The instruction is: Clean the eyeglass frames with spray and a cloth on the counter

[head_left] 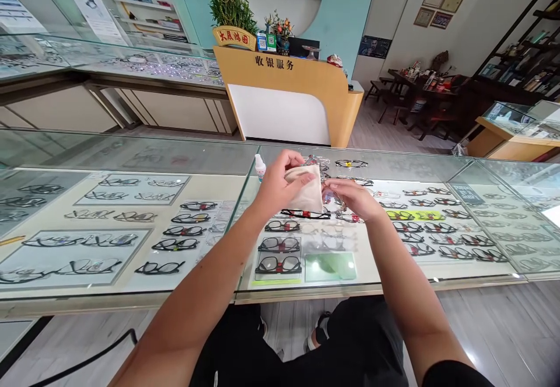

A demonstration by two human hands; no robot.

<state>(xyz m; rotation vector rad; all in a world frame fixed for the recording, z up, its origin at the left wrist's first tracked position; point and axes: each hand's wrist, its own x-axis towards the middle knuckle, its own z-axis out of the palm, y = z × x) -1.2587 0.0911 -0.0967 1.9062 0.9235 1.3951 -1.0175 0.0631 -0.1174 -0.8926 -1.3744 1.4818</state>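
Note:
Above the glass display counter (pixel 245 299), my left hand (pixel 280 185) is closed on a cream cloth (pixel 311 188), its thumb pressed across the front. Beside it on the right, my right hand (pixel 352 197) has its fingers closed around a thin-framed pair of glasses (pixel 333 195). The cloth covers part of these glasses, and their lenses are hard to make out. A small white bottle (pixel 259 167) stands on the glass just left of my left hand. Under the glass lie rows of eyeglasses (pixel 278 264), and a green cloth or card (pixel 331 267) is near the front edge.
More glasses on white trays (pixel 131 188) fill the case at the left. Beyond the counter stands a wooden reception desk (pixel 284 75) with plants. A further display case (pixel 153 63) is at the back left, a dark table (pixel 422 86) with chairs at the back right.

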